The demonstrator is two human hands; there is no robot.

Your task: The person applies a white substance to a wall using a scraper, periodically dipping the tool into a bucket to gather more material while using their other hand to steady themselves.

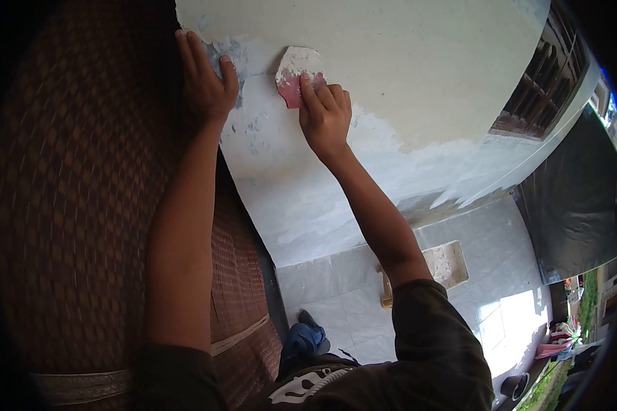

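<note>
Item: one scraper blade (297, 77), flat and roughly polygonal with clipped corners, its upper part caked in pale dried filler and its lower part showing pink-red; it lies flat against the wall (404, 61), pressed there by the right hand (324, 113), whose fingers are extended over the blade's lower edge, pinning it rather than curling round it. Left hand (204, 81): one, open, fingers straight and held together, palm laid on the wall's edge just left of the blade, holding nothing. Wall: one, cream-painted above, with a broad smooth whitish skim patch spreading below and to the right of the blade, and a scuffed grey-blue speckled area between the two hands. Woven panel (75, 205): one, dark brown, chequered basket-weave texture, adjoining the wall's left edge, crossed low down by a pale band. Floor (336, 288): pale grey square tiles, glossy, at the foot of the wall. Wooden tray (445, 264): one, shallow, rectangular, smeared with pale filler, resting on the tiles below the blade. Shutters (535, 89): dark brown slatted woodwork, far right of the blade.
</note>
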